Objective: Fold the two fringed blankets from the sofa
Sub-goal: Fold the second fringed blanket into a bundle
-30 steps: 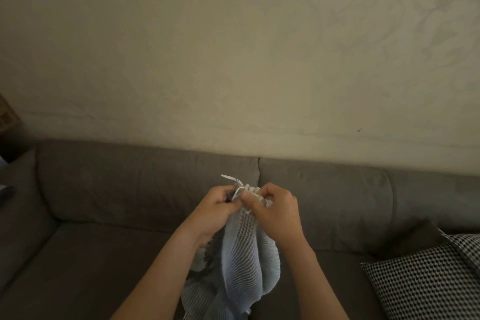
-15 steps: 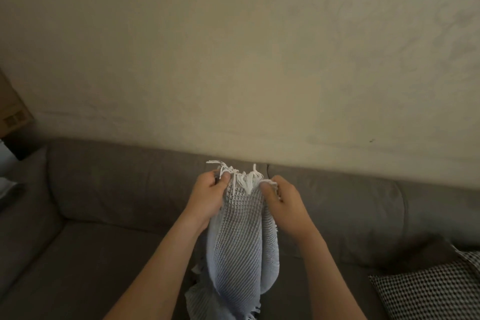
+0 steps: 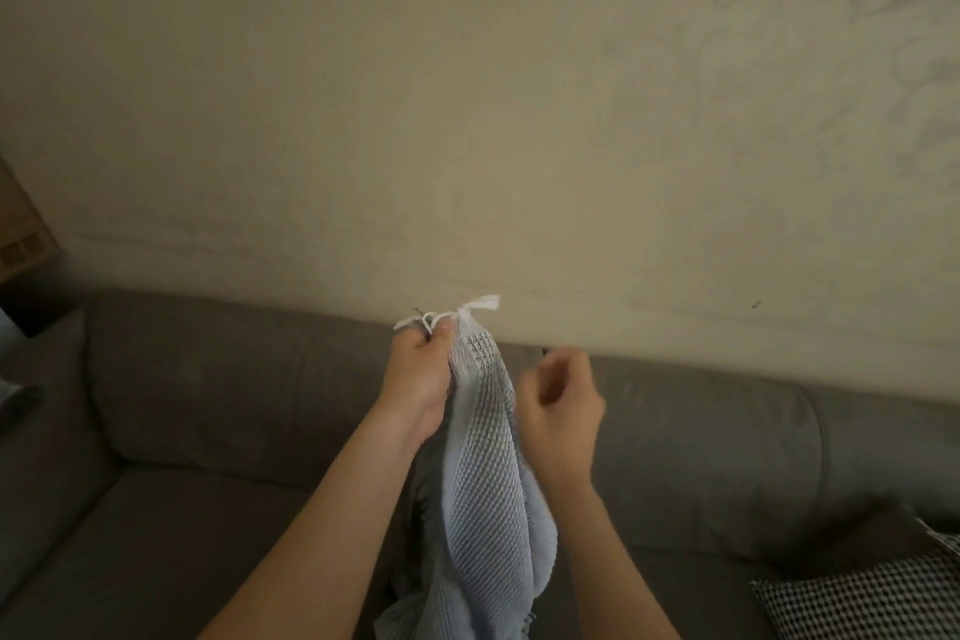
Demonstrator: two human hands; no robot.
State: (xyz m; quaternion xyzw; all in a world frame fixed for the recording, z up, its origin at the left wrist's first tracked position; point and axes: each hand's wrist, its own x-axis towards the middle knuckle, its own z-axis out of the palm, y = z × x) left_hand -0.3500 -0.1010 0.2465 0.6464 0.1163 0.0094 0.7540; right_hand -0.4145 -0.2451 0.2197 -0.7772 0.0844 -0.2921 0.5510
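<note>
Left hand: my left hand point(image 3: 420, 372) has its fingers curled tight round the top edge of the pale blue waffle-knit blanket point(image 3: 488, 499), right beneath its white yarn fringe point(image 3: 470, 313).
Right hand: my right hand point(image 3: 562, 411) sits just beside the cloth with its fingers curled in. It is blurred, so I cannot tell whether they pinch a fold or hold nothing.
Blanket position: it hangs bunched from my left fist, in front of the grey fabric sofa point(image 3: 208, 405), and its lower end runs out of view at the bottom.
Risk, single grip: if only my left hand carries the weight, the gathered edge could slide out of my fist and the whole bunch would drop onto the seat.
Risk, lost corner: the cloth is roped together, so I may catch the wrong layer or miss the corner, and the fold would come out skewed.
Risk, fringe: loose strands stick up over my knuckles. A sharp pull apart could snag or tangle them.
Second blanket: I cannot see it from here.
Writing: none readable. The brown cardboard box point(image 3: 21, 239) at the left edge bears a mark too small to read. I see no tag on the blanket or on the black-and-white checked cushion point(image 3: 872, 598).
</note>
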